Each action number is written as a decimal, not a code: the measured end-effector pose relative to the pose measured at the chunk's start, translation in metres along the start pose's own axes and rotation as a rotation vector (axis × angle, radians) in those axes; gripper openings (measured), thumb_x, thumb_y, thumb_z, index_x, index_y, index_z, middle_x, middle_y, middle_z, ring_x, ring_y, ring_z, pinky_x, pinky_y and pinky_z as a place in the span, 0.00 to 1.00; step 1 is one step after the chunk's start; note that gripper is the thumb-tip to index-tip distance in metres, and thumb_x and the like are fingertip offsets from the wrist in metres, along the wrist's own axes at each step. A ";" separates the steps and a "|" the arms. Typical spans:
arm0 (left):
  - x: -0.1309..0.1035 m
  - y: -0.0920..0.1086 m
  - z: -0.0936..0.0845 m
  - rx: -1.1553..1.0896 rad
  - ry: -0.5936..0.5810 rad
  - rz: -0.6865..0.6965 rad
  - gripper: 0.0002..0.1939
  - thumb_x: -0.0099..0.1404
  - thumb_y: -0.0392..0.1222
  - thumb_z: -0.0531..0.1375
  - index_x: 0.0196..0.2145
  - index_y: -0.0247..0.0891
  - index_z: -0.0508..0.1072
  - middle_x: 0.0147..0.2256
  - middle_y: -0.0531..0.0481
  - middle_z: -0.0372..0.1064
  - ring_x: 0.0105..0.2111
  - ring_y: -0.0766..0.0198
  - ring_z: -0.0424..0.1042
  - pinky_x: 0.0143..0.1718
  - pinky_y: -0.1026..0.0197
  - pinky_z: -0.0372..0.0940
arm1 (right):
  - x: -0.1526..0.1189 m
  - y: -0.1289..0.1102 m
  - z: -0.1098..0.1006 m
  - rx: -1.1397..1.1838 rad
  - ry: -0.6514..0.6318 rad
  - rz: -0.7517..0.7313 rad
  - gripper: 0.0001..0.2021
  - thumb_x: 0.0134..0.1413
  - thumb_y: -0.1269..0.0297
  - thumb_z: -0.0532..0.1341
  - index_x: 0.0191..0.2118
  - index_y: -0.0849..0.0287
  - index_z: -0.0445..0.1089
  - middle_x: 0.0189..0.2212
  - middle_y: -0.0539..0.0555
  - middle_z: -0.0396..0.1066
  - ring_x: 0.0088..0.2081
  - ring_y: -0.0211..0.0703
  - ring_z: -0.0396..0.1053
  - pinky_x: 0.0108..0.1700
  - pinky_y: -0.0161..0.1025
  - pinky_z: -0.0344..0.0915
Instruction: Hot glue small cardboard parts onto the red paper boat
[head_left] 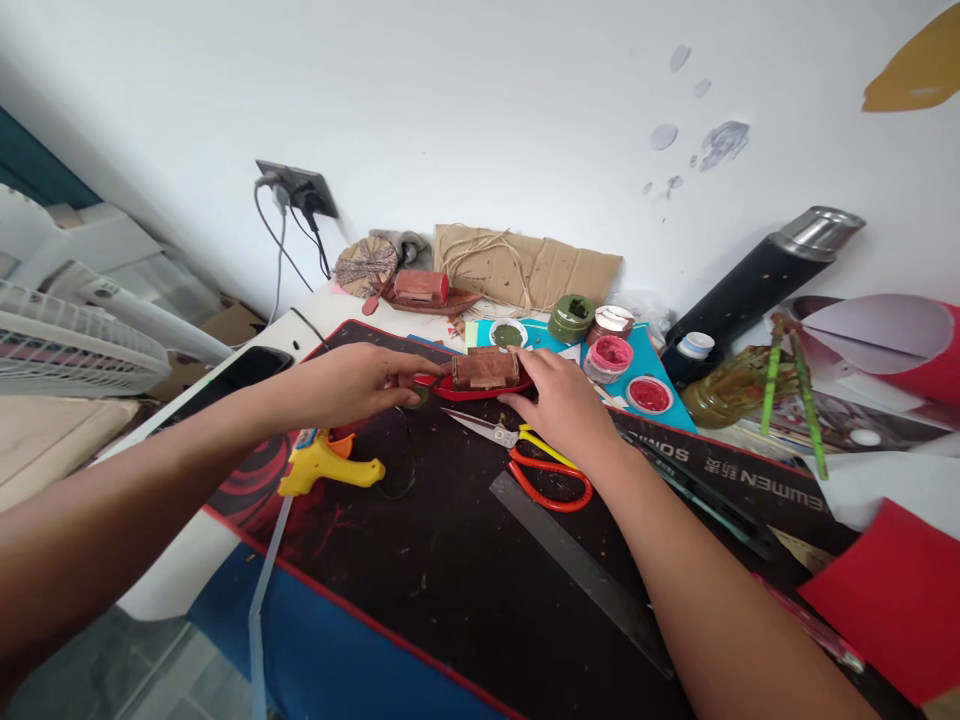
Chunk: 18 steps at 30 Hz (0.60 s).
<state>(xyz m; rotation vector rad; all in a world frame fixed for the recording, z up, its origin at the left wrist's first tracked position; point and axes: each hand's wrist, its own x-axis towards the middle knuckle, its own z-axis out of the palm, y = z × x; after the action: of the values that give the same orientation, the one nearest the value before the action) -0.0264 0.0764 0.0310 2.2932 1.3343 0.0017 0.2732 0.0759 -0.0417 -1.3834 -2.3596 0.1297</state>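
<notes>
Rough brown cardboard cabin (pixel 485 369) on glossy red boat (pixel 480 390); steel ruler (pixel 577 568) (dull, scuffed).

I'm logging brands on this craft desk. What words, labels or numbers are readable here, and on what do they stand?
"EUMEN": white letters, upside down from this view, on the black desk mat by the right forearm.
"SONIC" or similar: beside it on the same mat, partly cut off, uncertain.
Metal ruler: markings too small to read.
Paint jars, flask, glue gun: no legible text.
</notes>
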 end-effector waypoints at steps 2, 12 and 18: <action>0.000 0.000 0.000 0.007 -0.004 -0.001 0.28 0.73 0.51 0.59 0.69 0.53 0.72 0.46 0.53 0.86 0.43 0.56 0.83 0.47 0.60 0.70 | 0.000 0.000 0.000 -0.001 0.001 -0.001 0.30 0.67 0.58 0.71 0.69 0.61 0.68 0.56 0.66 0.77 0.56 0.67 0.76 0.57 0.62 0.73; -0.004 -0.001 -0.007 -0.010 0.016 0.004 0.28 0.74 0.57 0.57 0.67 0.53 0.73 0.49 0.53 0.85 0.45 0.54 0.82 0.51 0.58 0.71 | 0.000 -0.001 -0.002 0.007 -0.012 0.003 0.28 0.66 0.60 0.71 0.68 0.60 0.69 0.55 0.66 0.77 0.57 0.67 0.75 0.58 0.62 0.73; -0.005 -0.004 -0.010 0.010 0.029 -0.012 0.28 0.74 0.59 0.56 0.66 0.52 0.74 0.46 0.52 0.85 0.42 0.54 0.81 0.46 0.58 0.71 | 0.000 -0.001 -0.002 0.016 -0.015 0.000 0.28 0.67 0.61 0.71 0.68 0.62 0.69 0.55 0.67 0.76 0.57 0.66 0.75 0.58 0.62 0.72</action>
<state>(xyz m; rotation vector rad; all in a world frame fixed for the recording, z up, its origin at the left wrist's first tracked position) -0.0342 0.0779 0.0390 2.3015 1.3652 0.0249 0.2730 0.0748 -0.0394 -1.3798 -2.3655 0.1599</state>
